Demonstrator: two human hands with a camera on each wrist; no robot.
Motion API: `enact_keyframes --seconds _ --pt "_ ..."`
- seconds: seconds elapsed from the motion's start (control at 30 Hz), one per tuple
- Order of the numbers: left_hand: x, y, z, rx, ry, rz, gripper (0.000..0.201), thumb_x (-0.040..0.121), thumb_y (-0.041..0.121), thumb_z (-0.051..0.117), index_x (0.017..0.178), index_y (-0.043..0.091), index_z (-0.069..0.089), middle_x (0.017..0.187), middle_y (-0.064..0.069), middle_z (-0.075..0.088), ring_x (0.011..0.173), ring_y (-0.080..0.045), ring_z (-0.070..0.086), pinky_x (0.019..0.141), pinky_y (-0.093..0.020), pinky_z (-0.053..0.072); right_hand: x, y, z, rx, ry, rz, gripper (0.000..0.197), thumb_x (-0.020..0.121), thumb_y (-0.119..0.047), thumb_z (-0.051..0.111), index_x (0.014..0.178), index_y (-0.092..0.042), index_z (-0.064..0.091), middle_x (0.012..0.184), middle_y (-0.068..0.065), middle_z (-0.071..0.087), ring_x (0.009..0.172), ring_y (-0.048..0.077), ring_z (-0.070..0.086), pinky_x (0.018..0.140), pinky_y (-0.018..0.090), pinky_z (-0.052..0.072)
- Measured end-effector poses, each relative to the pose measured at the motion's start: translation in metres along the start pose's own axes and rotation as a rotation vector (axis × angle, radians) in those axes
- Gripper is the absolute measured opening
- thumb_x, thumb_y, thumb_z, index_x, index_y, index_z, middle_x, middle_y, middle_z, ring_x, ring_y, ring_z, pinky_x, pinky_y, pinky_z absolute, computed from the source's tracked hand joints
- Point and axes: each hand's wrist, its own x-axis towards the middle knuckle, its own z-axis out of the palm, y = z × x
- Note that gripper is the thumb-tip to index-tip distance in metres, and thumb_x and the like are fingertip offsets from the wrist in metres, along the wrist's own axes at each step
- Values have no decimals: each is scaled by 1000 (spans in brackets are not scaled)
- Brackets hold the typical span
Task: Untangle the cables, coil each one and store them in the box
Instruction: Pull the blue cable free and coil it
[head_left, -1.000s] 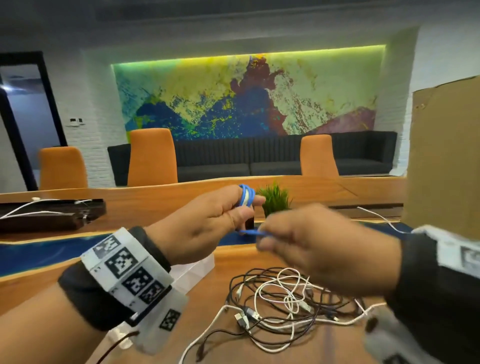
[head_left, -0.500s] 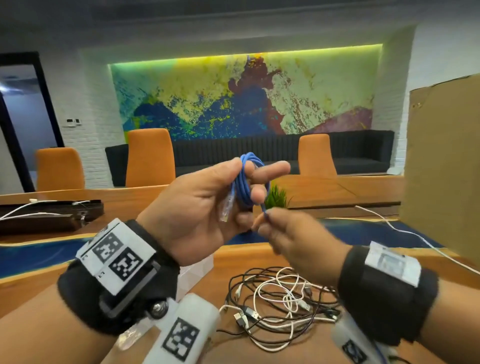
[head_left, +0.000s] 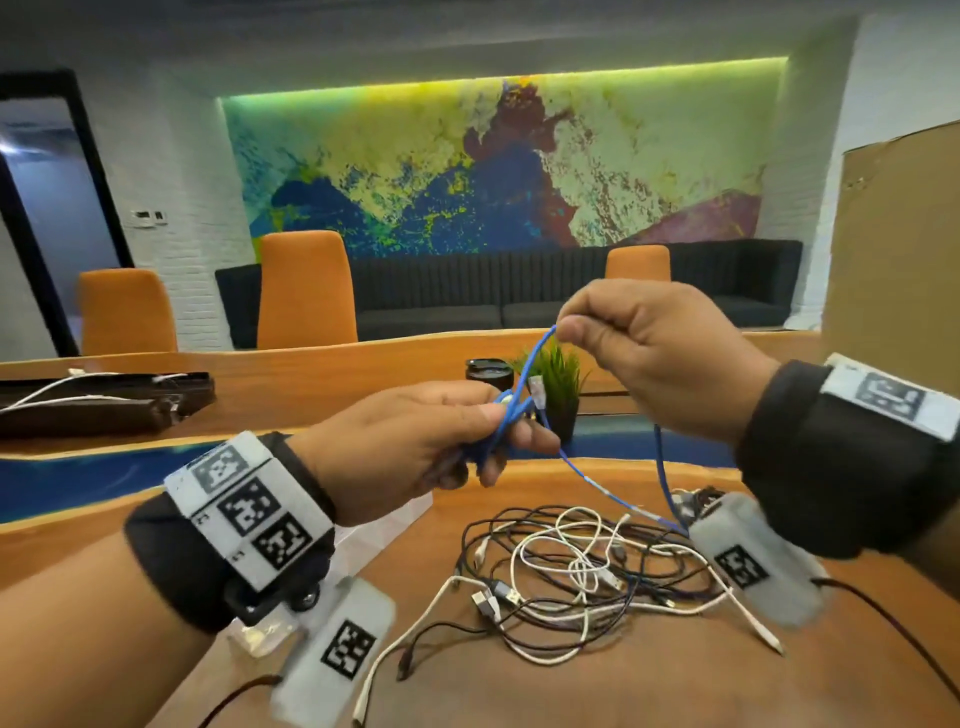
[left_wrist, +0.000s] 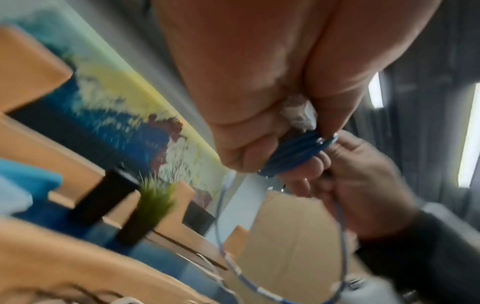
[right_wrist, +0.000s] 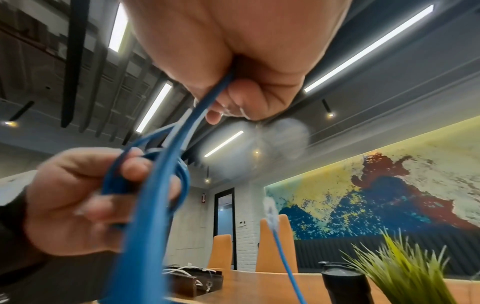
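My left hand (head_left: 441, 441) grips a small coil of blue cable (head_left: 506, 415) above the wooden table, with a clear plug (head_left: 537, 389) sticking up beside it. In the left wrist view the blue coil (left_wrist: 296, 152) sits between thumb and fingers. My right hand (head_left: 649, 358) is higher and to the right, pinching a strand of the same blue cable (head_left: 540, 345). The strand's slack droops in a loop (head_left: 613, 499) down past my right wrist. In the right wrist view the blue cable (right_wrist: 207, 105) runs from my pinch down to the left hand (right_wrist: 78, 197). A tangle of black and white cables (head_left: 582, 577) lies on the table below. The cardboard box (head_left: 898, 249) stands at the right.
A small potted grass plant (head_left: 558, 379) and a black cup (head_left: 485, 371) stand behind my hands. A dark tray with white cables (head_left: 98, 400) lies at the far left. Orange chairs (head_left: 306, 291) and a dark sofa line the far side. A white box (head_left: 384, 525) sits under my left wrist.
My right hand has risen up and to the right, drawing a strand of blue cable away from the coil. My left hand has dropped lower with the coil.
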Motion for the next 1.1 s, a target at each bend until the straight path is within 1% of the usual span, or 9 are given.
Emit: enact_keyframes --seconds 0.17,0.33,0.4,0.5,0.57,0.67,0.8,0.97,1.1 --pt "0 7 0 -273 -21 4 27 101 27 39 87 15 59 99 -7 66 67 -11 47 59 -27 30 -1 23 11 17 15 95 16 98 -25 56 92 -16 68 73 3 62 68 15 54 66 37 48" --pt "1 13 1 -536 -9 91 23 96 28 47 84 18 64 99 -3 68 77 -12 63 66 -25 46 -9 29 31 154 -39 249 19 99 -21 54 89 -16 69 68 -4 57 62 9 47 63 32 42" --pt "5 24 0 -605 79 142 24 98 30 43 85 18 60 109 -1 72 87 -12 70 69 -26 49 -21 16 40 160 -195 286 19 101 -19 50 99 -19 69 74 -12 56 65 2 48 67 26 41" --pt "18 21 0 -178 251 236 26 105 25 37 95 19 59 124 -1 70 105 -11 69 81 -33 48 -41 -21 45 43 -564 189 23 101 -28 49 119 -24 63 94 -14 60 85 -1 55 74 14 45" --pt "22 9 3 273 255 305 21 102 26 43 110 19 61 122 1 69 108 -8 67 90 -31 52 -45 -39 41 -30 -656 74 20 99 -34 50 112 -26 63 98 -10 63 89 4 56 79 20 47" --pt "20 -9 0 593 141 296 24 98 30 45 107 16 62 96 7 64 83 0 59 76 -23 47 -35 -39 20 -89 -488 -27 19 97 -33 56 87 -19 65 74 -4 59 70 6 53 64 24 42" --pt "11 -16 -2 265 19 170 28 99 27 44 112 11 63 101 -19 67 73 -31 49 58 -23 41 -17 -9 -5 -24 -241 9 13 94 -25 61 90 -19 72 76 -6 66 73 8 59 69 29 46" --pt "16 -10 13 -140 -98 64 13 91 19 51 96 12 61 94 -3 65 67 -7 53 55 -18 38 -14 8 13 164 -125 94 15 96 -18 59 98 -12 72 82 3 71 76 20 64 72 41 52" --pt "29 -9 3 -539 -86 33 14 93 20 49 89 12 61 87 -3 61 60 -8 48 55 -20 36 -16 16 26 552 -124 300 25 102 -16 47 112 -4 67 53 -13 52 45 2 45 43 15 34"
